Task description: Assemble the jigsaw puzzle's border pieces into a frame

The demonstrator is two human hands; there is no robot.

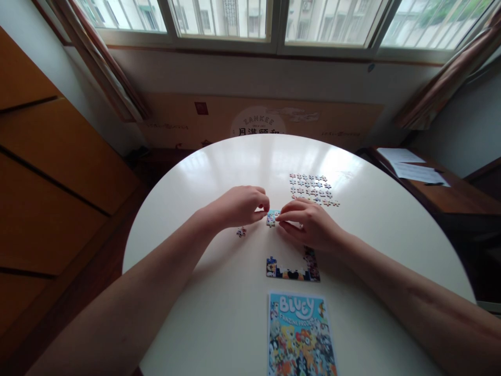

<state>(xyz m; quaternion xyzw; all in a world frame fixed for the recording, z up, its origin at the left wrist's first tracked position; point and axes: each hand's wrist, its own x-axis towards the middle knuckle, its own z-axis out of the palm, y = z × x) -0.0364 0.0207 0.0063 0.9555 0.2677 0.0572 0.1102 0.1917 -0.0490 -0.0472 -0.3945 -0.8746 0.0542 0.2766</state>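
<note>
My left hand (245, 206) is closed, thumb and fingers curled together at the left edge of a small joined corner of jigsaw pieces (271, 219). Whatever lies between those fingertips is too small to make out. My right hand (311, 222) reaches over the puzzle from the right, fingers stretched and slightly apart, fingertips touching the same corner. It hides part of the puzzle's top and right side. Nearer to me runs the joined bottom border (293, 273), dark with orange and blue patches. A few loose jigsaw pieces (241, 232) lie beneath my left wrist.
Rows of loose jigsaw pieces (311, 187) lie beyond my right hand. A "Bluey" picture sheet (301, 334) rests near me on the round white table (219, 324). On the right, papers (418, 172) lie on a brown desk (469, 197). Windows are ahead.
</note>
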